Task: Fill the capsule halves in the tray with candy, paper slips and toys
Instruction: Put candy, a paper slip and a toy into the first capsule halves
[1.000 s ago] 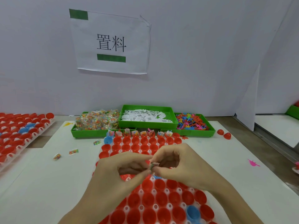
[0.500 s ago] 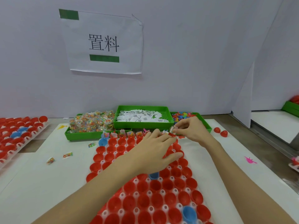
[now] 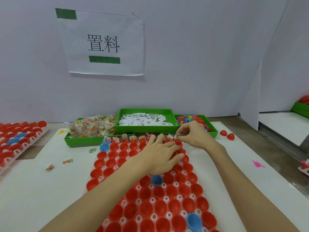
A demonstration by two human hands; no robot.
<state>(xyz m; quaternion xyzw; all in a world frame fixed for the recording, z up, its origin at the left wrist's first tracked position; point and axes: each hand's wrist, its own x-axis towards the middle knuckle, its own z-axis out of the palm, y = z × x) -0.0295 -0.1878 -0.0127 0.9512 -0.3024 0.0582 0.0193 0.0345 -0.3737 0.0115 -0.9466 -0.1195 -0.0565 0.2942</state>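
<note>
At frame centre, the right hand [image 3: 194,136] pinches a paper slip [image 3: 177,135] over the far-right capsule half [image 3: 177,142]; the left hand [image 3: 160,156] rests open on the tray [image 3: 151,199]. The slip looks light and flimsy, best pinched at an edge. Three green bins [image 3: 146,127] behind; two loose capsules [image 3: 227,134] right.

left hand [image 3: 161,153]: lies over the tray's upper middle, hiding the capsule halves beneath it; its palm side cannot be seen.
right hand [image 3: 194,135]: what its fingertips pinch is too small to name.
capsule tray [image 3: 151,200]: near end cut off by the bottom edge.
second capsule tray [image 3: 15,145]: cut by the left edge.
toy bin [image 3: 213,129]: partly covered by the right hand.
far-right green bin [image 3: 301,108]: only a corner shows.
</note>
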